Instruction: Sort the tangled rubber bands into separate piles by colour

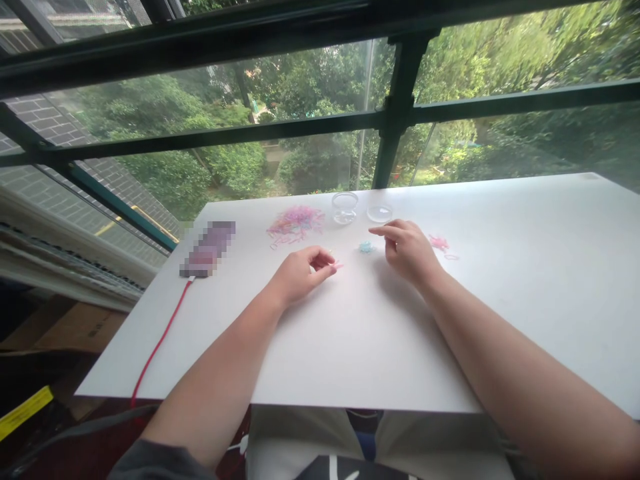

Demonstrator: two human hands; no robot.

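Observation:
My left hand (pixel 305 272) is closed near the middle of the white table (pixel 350 353), its thumb and fingertips pinching small pink bands (pixel 339 265). Over the table to the right, my right hand (pixel 406 248) has its index finger stretched out to the left and the other fingers curled loosely, with nothing visible in it. Just left of that hand lies a small light-blue pile (pixel 367 247). A pink pile (pixel 439 242) sits on its right side, beside one loose pink loop (pixel 451 257). Behind my left hand spreads a larger heap of mixed pastel bands (pixel 296 223).
A clear round container (pixel 345 208) and a shallow clear dish (pixel 380 213) stand near the back edge. At the left lies a blurred-out phone (pixel 209 248) with a red cable (pixel 163 337) running off the front edge. A green-framed window (pixel 395 100) rises behind the table.

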